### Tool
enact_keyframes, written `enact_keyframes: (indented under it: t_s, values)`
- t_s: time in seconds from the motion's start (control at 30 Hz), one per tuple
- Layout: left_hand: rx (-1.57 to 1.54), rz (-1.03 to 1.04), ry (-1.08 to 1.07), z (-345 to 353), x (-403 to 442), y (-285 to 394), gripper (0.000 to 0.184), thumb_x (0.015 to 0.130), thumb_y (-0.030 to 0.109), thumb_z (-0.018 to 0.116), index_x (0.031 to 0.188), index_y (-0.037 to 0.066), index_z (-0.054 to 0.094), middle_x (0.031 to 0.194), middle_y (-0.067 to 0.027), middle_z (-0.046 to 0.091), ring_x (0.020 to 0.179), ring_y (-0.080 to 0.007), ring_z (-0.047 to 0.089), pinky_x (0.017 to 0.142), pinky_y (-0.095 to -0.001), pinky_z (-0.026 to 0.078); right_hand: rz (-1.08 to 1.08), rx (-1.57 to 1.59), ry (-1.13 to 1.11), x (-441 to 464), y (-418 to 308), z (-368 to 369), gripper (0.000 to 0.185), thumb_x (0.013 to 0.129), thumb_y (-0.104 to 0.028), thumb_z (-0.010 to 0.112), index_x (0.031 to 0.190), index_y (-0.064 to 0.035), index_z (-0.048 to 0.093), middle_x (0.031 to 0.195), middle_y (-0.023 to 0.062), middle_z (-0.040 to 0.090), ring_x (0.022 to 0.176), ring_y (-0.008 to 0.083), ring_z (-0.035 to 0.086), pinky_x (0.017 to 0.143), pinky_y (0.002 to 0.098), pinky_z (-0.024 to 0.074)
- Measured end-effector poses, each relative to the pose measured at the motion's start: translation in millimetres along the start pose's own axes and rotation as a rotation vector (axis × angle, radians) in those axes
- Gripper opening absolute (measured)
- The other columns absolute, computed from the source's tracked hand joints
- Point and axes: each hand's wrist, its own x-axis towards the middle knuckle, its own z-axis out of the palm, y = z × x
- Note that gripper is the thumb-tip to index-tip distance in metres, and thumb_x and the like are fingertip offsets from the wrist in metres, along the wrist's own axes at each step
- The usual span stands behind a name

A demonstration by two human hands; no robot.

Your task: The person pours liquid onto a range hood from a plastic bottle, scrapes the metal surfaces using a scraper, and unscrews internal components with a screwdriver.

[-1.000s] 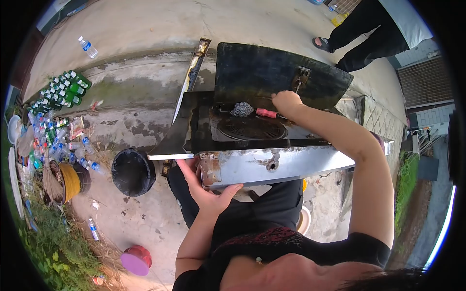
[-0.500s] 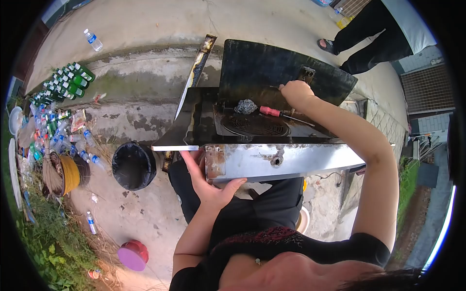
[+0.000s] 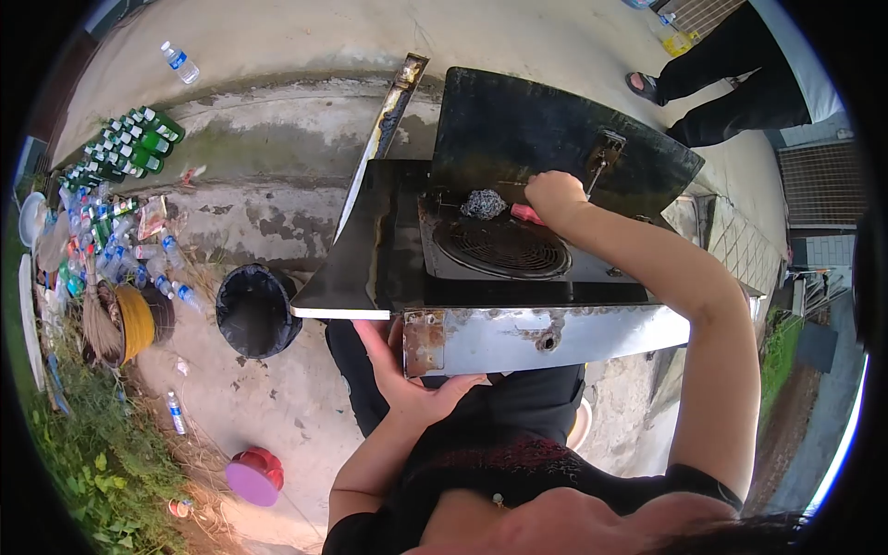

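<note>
A greasy range hood point(image 3: 388, 250) with a dark front and a round vent grille point(image 3: 504, 248) rests over my lap. Its dark panel point(image 3: 509, 120) is raised, with a metal bracket point(image 3: 608, 146) on it. My left hand point(image 3: 412, 393) grips the lower left corner by the rusty metal side point(image 3: 490, 342), fingers partly hidden. Against the panel's lower part, my right hand point(image 3: 558, 197) is closed; whatever it holds is hidden. A thin metal rod point(image 3: 598, 174) runs between that hand and the bracket. Beside it lie a red screwdriver handle point(image 3: 527, 214) and a steel wool ball point(image 3: 483, 203).
A black-lined bin point(image 3: 254, 310) stands left of the hood, near a long metal strip point(image 3: 384, 125). Green bottles point(image 3: 139, 143) and scattered plastic bottles lie farther left. A pink-topped stool point(image 3: 254, 476) is below. Another person's legs point(image 3: 731, 88) are at upper right.
My right hand has shifted left and lower along the panel, now covering part of the screwdriver. The hood has moved slightly right in view; my left hand still grips its corner.
</note>
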Motion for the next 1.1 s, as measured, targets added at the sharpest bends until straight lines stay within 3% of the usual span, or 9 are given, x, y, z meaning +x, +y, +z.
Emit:
enact_keyframes:
  t_s: [0.07, 0.17, 0.2, 0.4, 0.63, 0.73, 0.77, 0.87, 1.1]
  values:
    - [0.02, 0.06, -0.008, -1, -1, -5, 0.125, 0.055, 0.029, 0.081, 0.133, -0.001, -0.012, 0.134, -0.0191, 0.016, 0.121, -0.0269, 0.027, 0.097, -0.036, 0.026, -0.033, 0.009, -0.039, 8, -5, 26, 0.016, 0.073, -0.014, 0.058, 0.085, -0.0055, 0.066, 0.088, 0.0109, 0.063, 0.082, 0.0263, 0.062, 0.067, 0.0357, 0.0511]
    - [0.08, 0.096, -0.039, -4, 2, -3, 0.126, 0.055, 0.023, 0.082, 0.13, -0.005, -0.015, 0.118, -0.017, 0.036, 0.101, -0.0252, 0.046, 0.084, -0.033, 0.039, -0.081, 0.061, -0.064, 14, 1, 26, 0.015, 0.072, -0.012, 0.058, 0.083, -0.0051, 0.066, 0.087, 0.0115, 0.063, 0.08, 0.0278, 0.062, 0.065, 0.0358, 0.051]
    - [0.074, 0.087, -0.039, -4, 1, -1, 0.126, 0.055, 0.024, 0.082, 0.13, -0.005, -0.014, 0.118, -0.017, 0.036, 0.101, -0.025, 0.046, 0.084, -0.033, 0.039, -0.091, 0.033, -0.113, 8, 2, 12, 0.013, 0.072, -0.011, 0.057, 0.079, -0.0036, 0.066, 0.085, 0.0125, 0.063, 0.078, 0.0284, 0.062, 0.064, 0.0353, 0.0509]
    - [0.024, 0.09, -0.026, -1, 8, 0, 0.124, 0.055, 0.025, 0.082, 0.13, -0.007, -0.011, 0.119, -0.0169, 0.035, 0.097, -0.0237, 0.047, 0.082, -0.0324, 0.04, -0.062, -0.109, 0.079, -33, 24, -21, 0.029, 0.08, -0.007, 0.047, 0.108, -0.0019, 0.05, 0.075, 0.0132, 0.061, 0.073, 0.027, 0.062, 0.06, 0.0352, 0.0506]
    - [0.045, 0.117, -0.012, -2, 4, -2, 0.123, 0.055, 0.025, 0.082, 0.13, -0.007, -0.01, 0.116, -0.017, 0.036, 0.095, -0.0232, 0.048, 0.081, -0.0322, 0.041, 0.034, -0.17, 0.064, -29, 21, -16, 0.019, 0.084, -0.011, 0.045, 0.094, 0.0001, 0.057, 0.077, 0.011, 0.061, 0.075, 0.0256, 0.062, 0.059, 0.0331, 0.0515]
    - [0.044, 0.102, -0.031, -3, 4, -4, 0.125, 0.055, 0.024, 0.082, 0.13, -0.006, -0.012, 0.115, -0.0181, 0.038, 0.096, -0.0238, 0.048, 0.081, -0.0323, 0.04, -0.003, -0.154, 0.091, -21, 18, -8, 0.03, 0.08, -0.007, 0.048, 0.11, -0.0018, 0.051, 0.076, 0.0139, 0.059, 0.073, 0.0272, 0.061, 0.057, 0.035, 0.0506]
    - [0.038, 0.093, -0.037, -4, 4, -4, 0.125, 0.055, 0.025, 0.082, 0.13, -0.005, -0.013, 0.118, -0.0185, 0.034, 0.1, -0.0245, 0.044, 0.084, -0.033, 0.038, -0.004, -0.105, 0.164, -18, 19, -8, 0.016, 0.079, -0.008, 0.05, 0.088, -0.0019, 0.061, 0.079, 0.0118, 0.062, 0.077, 0.0248, 0.062, 0.062, 0.0339, 0.0519]
    - [0.013, 0.077, -0.045, -4, 1, -8, 0.126, 0.055, 0.029, 0.081, 0.133, -0.001, -0.013, 0.135, -0.0198, 0.015, 0.121, -0.0273, 0.026, 0.098, -0.0365, 0.025, 0.008, -0.076, 0.089, -5, 23, -16, 0.015, 0.074, -0.007, 0.054, 0.085, -0.0039, 0.063, 0.082, 0.0108, 0.063, 0.079, 0.0251, 0.063, 0.063, 0.0334, 0.0519]
    - [-0.013, 0.058, -0.011, -3, -1, -7, 0.123, 0.055, 0.024, 0.081, 0.134, 0.0, -0.011, 0.131, -0.0196, 0.021, 0.118, -0.0259, 0.031, 0.096, -0.0354, 0.028, -0.053, -0.032, 0.028, 14, 9, 19, 0.014, 0.071, -0.008, 0.057, 0.081, -0.0045, 0.065, 0.087, 0.0127, 0.063, 0.082, 0.0268, 0.062, 0.067, 0.0348, 0.0512]
